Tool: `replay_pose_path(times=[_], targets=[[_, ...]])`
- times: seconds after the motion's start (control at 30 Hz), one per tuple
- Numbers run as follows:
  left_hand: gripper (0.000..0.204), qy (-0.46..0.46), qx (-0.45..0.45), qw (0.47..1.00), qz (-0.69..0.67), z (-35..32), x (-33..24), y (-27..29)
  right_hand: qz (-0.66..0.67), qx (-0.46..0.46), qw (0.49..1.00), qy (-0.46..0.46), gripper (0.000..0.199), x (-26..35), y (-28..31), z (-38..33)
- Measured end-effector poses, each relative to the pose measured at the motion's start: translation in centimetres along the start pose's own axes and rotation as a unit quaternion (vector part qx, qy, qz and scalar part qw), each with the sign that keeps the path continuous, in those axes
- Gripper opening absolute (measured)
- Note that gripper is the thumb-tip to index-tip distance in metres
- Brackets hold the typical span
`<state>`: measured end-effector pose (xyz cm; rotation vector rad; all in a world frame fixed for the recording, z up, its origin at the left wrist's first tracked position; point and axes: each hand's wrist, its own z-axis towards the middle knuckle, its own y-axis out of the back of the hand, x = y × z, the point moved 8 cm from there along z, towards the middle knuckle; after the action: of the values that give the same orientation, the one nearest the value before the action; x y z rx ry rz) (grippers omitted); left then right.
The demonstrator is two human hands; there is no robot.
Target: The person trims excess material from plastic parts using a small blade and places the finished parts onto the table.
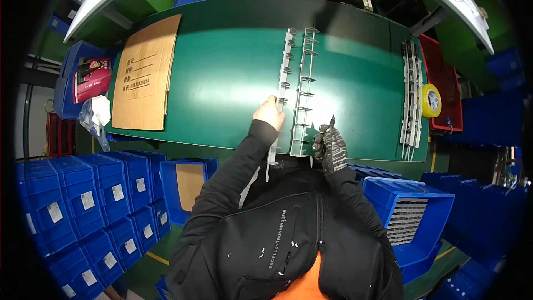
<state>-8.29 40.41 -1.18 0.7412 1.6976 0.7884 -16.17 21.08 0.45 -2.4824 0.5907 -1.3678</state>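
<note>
My bare left hand point(269, 113) is closed around a long, light metal rail point(285, 72) with round tabs along it. The rail lies lengthwise away from me, and its near end sticks out past the table edge. Just right of it is a second rail point(302, 100) with curved loops along its length, lying on the green table point(227, 66). My right hand point(333, 150), in a grey patterned glove, is closed on a dark, pointed, pen-like tool point(332, 121) with its tip away from me. That hand is beside the second rail's near end.
Several similar rails point(411, 100) lie together at the right edge, with a yellow tape roll point(431, 100) beside them. A flat cardboard sheet point(144, 78) covers the left end. Blue crates point(105, 189) stand at lower left; another blue crate point(411, 189) holds grey parts. A red bin point(444, 89) stands right.
</note>
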Motion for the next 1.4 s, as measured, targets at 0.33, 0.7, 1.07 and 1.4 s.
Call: replay_pose_path(times=[0.33, 0.7, 1.07, 1.4], targets=[[0.027, -0.012, 0.276, 0.866, -0.417, -8.3, -1.1, 3.8, -0.107, 0.073, 0.984, 0.126, 0.022, 9.1, -5.3, 1.6], [0.051, -0.068, 0.367, 0.687, -0.623, -10.8, -3.2, 6.7, -0.043, 0.147, 0.985, 0.082, 0.015, 10.1, -7.7, 0.3], [0.048, 0.011, 0.336, 0.722, -0.605, -10.5, -5.0, 5.6, -0.298, 0.138, 0.931, 0.158, 0.021, 10.0, -5.6, -1.8], [0.040, 0.036, 0.332, 0.737, -0.588, -11.4, -4.9, 5.4, -0.536, 0.116, 0.752, 0.365, 0.017, 12.0, -7.7, -3.2]])
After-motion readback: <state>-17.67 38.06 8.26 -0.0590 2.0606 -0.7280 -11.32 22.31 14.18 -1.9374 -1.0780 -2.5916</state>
